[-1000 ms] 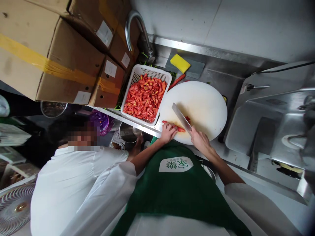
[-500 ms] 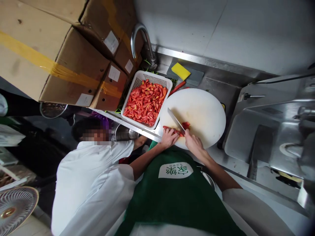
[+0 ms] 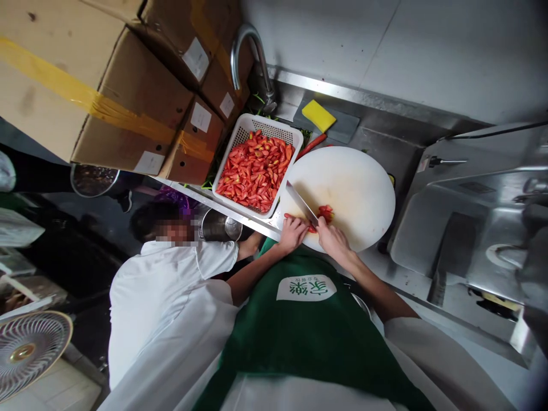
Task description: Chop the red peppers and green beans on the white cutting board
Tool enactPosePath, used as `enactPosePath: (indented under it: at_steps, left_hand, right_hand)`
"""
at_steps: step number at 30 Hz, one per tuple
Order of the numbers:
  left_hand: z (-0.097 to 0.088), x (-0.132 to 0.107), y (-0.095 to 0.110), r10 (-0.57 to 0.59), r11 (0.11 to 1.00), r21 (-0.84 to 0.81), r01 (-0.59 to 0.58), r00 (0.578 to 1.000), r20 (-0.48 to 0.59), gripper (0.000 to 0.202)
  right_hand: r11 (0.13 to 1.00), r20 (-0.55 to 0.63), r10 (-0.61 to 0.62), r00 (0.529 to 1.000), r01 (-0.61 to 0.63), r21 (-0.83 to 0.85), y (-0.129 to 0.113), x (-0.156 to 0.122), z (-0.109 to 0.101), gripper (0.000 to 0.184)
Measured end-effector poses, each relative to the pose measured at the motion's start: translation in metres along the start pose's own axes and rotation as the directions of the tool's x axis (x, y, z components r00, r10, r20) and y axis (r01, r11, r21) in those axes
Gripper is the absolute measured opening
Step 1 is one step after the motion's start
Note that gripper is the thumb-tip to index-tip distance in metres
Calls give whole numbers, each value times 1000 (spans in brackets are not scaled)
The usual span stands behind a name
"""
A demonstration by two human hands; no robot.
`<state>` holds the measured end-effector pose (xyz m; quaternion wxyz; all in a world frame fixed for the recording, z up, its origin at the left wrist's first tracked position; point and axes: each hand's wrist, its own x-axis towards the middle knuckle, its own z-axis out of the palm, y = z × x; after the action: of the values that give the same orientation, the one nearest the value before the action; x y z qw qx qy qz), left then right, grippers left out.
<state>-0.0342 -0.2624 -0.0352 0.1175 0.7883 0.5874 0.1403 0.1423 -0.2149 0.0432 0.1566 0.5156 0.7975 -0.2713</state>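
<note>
On a round white cutting board, my left hand is closed over a red chili pepper, pressing it near the board's front left edge. My right hand grips the handle of a kitchen knife, its blade slanting up and left across the pepper. Just beyond the knife lies a small heap of cut red pepper pieces. Left of the board stands a white plastic basket filled with cut red pepper pieces. A whole red chili rests behind the board.
A yellow sponge lies on a grey cloth by the wall. Cardboard boxes are stacked at the left beside a faucet. A metal sink unit is at the right. A person in white bends close on my left.
The knife has shifted slightly left along the pepper, together with my right hand. More cut pieces show beside the blade. The other person has moved a little to the right.
</note>
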Motion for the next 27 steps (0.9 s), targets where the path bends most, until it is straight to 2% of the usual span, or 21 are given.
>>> enactPosePath:
  at_steps: [3,8,13,15,17,20,23,27]
  left_hand:
    - [-1,-7,-3,-23,1000,1,23,999,-29,32]
    - [0,-14,-6,52,998,19,-52,999,6,28]
    - [-3,-19,-9,76,997,-5,-76,996,42,29]
    - [-6,-22,-12,66,998,-19,-65,997,39,30]
    - [-9,-26,-15,18,1000,-17,-18,1000,-1,30]
    - [-9,-27,-16,-42,999,-11,41,997,-69,26]
    - [-1,-18,-12,-35,999,-32,33,997,-76,25]
    - [10,-5,-5,-15,997,-74,10,998,-58,27]
  right_hand:
    - [999,-21,-34,999,33,-32,10,-14,-2,35]
    - [992,-9,-109,994,108,-72,7,-42,0,39]
    - [994,-22,-98,995,97,-55,-22,-21,9,43]
    - [994,-22,-99,995,99,-39,-25,-11,9,40]
    - [997,-8,-80,997,80,-4,-18,-4,7,34]
    - [999,0,-27,1000,27,33,6,-4,2,31]
    - [999,2,34,999,-34,-18,27,-15,-1,35]
    - [994,-7,30,1000,-31,-105,27,-40,-2,38]
